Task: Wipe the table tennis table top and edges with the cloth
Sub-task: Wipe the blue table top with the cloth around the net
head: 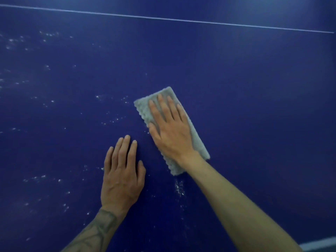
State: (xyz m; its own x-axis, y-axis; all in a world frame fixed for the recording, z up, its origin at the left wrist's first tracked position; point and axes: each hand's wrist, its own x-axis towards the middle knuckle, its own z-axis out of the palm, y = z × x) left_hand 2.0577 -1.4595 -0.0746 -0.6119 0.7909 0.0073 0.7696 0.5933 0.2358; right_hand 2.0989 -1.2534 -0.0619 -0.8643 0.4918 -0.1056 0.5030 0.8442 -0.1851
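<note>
while the right grip [171, 131] lies flat on top of the cloth [142, 110], its straight fingers press the cloth down on the blue desk [254, 106]. this grip is wide and flat, not curled round anything. the cloth is pale grey and folded into a long strip. it sits right under this grip and sticks out past the fingertips and back beside the wrist.

the left grip [121, 179] rests flat on the bare desk, just beside the right grip and a bit nearer the person, not touching the cloth. its fingers are straight and close together, so it is wide too and holds nothing. its arm has dark drawings [98, 231] on it.

little white spots [180, 188] lie on the desk, many out past the left grip and a bunch just behind the cloth, between the two arms. a thin white line [163, 18] runs across the desk far beyond both grips.
</note>
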